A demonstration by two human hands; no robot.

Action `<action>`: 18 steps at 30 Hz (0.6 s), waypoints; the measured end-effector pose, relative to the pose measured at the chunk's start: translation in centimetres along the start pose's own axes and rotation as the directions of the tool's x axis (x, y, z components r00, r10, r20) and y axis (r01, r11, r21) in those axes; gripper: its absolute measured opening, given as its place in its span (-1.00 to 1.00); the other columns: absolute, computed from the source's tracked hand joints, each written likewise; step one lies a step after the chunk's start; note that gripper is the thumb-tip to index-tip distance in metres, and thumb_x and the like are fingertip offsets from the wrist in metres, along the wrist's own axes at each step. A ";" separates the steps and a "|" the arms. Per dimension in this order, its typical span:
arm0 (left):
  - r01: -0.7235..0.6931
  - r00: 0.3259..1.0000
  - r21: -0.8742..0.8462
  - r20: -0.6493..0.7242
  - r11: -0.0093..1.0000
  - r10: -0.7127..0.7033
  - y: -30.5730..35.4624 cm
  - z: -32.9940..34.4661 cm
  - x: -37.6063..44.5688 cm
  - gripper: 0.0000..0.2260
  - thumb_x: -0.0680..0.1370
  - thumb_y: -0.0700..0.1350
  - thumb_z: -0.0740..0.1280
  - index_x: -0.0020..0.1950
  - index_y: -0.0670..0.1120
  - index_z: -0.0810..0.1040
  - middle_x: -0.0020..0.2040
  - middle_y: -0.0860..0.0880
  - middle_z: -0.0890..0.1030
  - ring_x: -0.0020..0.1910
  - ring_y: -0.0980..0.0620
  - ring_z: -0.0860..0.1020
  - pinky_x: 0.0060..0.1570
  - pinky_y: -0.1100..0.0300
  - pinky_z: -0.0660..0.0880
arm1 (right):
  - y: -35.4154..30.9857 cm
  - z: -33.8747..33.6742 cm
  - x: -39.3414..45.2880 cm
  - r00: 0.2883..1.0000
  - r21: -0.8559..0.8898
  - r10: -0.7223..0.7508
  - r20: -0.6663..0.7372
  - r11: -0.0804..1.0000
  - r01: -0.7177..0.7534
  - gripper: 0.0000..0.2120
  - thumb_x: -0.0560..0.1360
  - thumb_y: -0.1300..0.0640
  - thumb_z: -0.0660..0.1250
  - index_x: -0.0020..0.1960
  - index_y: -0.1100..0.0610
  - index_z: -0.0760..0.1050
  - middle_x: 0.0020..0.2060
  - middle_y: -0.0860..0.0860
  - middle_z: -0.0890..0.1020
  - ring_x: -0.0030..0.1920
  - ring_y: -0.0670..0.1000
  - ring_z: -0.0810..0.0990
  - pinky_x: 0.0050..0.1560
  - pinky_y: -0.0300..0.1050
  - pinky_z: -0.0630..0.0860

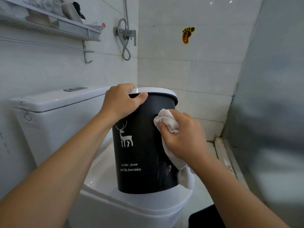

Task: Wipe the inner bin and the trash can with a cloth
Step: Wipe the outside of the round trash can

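White-tiled bathroom: we find the trash can (144,142) standing on the closed toilet lid (131,203). Our left hand (121,102) grips its white rim; our right hand (182,134) presses a bunched cloth (166,120) against its side. We judge it light, stiff and slick, best steadied at the rim.

White tiled walls (164,66) are enclosing the room beyond both hands. A white toilet (136,209) is sitting under the hands, its tank (54,111) standing left of the left hand. A wall shelf (49,25) is hanging above and to the left, a shower mixer (125,32) is hanging above the left hand, and a foot-shaped sticker (188,35) is showing above the right. Light is glinting off the tiles.
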State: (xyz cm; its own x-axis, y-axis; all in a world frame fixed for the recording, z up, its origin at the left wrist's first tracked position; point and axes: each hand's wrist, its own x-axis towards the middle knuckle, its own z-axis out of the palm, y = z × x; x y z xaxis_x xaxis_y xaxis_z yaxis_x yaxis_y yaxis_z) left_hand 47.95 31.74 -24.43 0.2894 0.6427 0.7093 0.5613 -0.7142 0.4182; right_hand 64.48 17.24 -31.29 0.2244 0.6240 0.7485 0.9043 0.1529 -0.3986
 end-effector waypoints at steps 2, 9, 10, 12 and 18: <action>0.015 1.000 -0.033 0.004 0.999 -0.015 -0.4 -0.1 0.0 -0.53 0.42 0.27 0.27 -0.33 -0.09 0.20 -0.41 -0.04 0.29 -0.38 -0.06 0.29 -0.33 0.02 0.20 | 0.1 0.0 -0.3 0.997 0.023 -0.066 0.042 0.998 0.065 -0.86 0.55 -0.19 0.36 -0.01 -0.15 0.51 -0.26 -0.11 0.56 -0.24 -0.08 0.55 -0.28 -0.01 0.53; 0.015 1.000 -0.067 -0.003 0.998 -0.015 -1.5 -0.2 0.0 -0.51 0.46 0.27 0.30 -0.32 -0.10 0.22 -0.41 -0.02 0.30 -0.38 -0.05 0.30 -0.32 0.03 0.22 | 0.4 -1.2 0.3 0.975 -0.006 -0.117 0.191 0.993 0.120 -0.75 0.51 -0.27 0.32 0.00 -0.11 0.56 -0.24 -0.13 0.61 -0.19 -0.10 0.58 -0.22 -0.02 0.54; -0.004 1.000 -0.072 -0.001 0.997 0.004 -1.4 -0.3 -0.1 -0.50 0.49 0.26 0.34 -0.32 -0.08 0.22 -0.41 0.00 0.30 -0.39 -0.03 0.31 -0.33 0.04 0.22 | 0.6 -1.0 0.4 0.990 0.002 -0.088 0.111 0.996 0.088 -0.79 0.52 -0.23 0.35 0.01 -0.13 0.55 -0.24 -0.13 0.61 -0.19 -0.09 0.57 -0.22 -0.02 0.53; -0.029 0.999 -0.070 0.014 0.997 0.030 -1.3 -0.3 -0.3 -0.52 0.55 0.21 0.41 -0.32 -0.04 0.27 -0.42 0.07 0.35 -0.39 0.04 0.37 -0.33 0.10 0.25 | 0.8 -0.5 0.5 0.999 0.021 -0.030 0.011 0.999 0.030 -0.85 0.55 -0.18 0.38 -0.02 -0.13 0.52 -0.27 -0.11 0.58 -0.21 -0.08 0.56 -0.24 -0.01 0.52; -0.232 0.973 0.138 0.057 0.963 0.226 -1.2 0.6 -0.4 -0.52 0.54 0.33 0.16 0.26 0.05 0.53 0.11 0.03 0.45 0.16 -0.06 0.44 0.22 0.00 0.33 | 1.3 -0.4 0.0 1.000 0.084 -0.011 0.007 0.996 0.010 -0.86 0.56 -0.15 0.41 -0.04 -0.11 0.53 -0.29 -0.12 0.60 -0.23 -0.09 0.58 -0.24 0.03 0.56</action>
State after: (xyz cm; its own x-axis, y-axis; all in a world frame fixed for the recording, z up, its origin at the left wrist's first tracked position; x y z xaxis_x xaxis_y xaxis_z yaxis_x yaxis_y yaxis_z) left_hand 47.65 32.51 -25.55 0.4524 0.4797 0.7518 0.5805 -0.7983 0.1601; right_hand 65.78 17.15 -31.60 0.2119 0.6278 0.7490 0.8726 0.2235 -0.4342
